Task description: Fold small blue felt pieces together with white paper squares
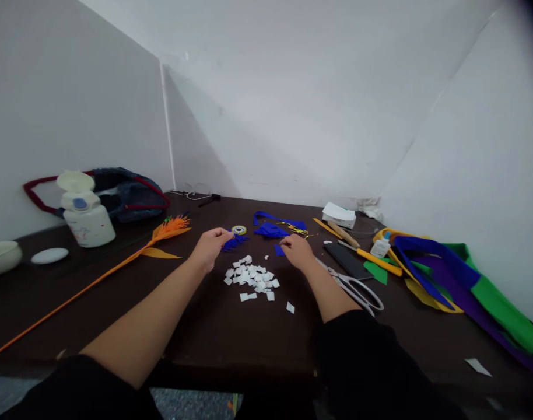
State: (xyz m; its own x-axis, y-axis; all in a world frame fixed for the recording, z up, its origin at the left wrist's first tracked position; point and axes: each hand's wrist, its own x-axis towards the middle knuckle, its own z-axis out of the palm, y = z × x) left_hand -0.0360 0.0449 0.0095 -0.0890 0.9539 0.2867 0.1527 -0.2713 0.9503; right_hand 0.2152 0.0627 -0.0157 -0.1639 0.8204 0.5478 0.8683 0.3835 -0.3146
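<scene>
My left hand [211, 246] is closed in a pinch on a fringed blue paper piece [234, 242], which sticks out to the right of the fingertips. My right hand [296, 249] has its fingers bent together on a small blue paper square [279, 250] at the table. Just behind that hand lie more blue paper pieces [270, 231] and thin yellow strips [297, 228]. A heap of small white paper pieces [251, 275] is spread between my forearms. Beyond my left fingers sits a round tape roll [239, 230].
Scissors [358, 291] lie beside my right forearm, with a black flat case [347, 261], yellow-handled tool [380, 262] and glue bottle [381, 246] further right. Coloured paper [489, 297] trails off the right side. An orange paper flower [172, 227] and white bottle [89, 219] stand left.
</scene>
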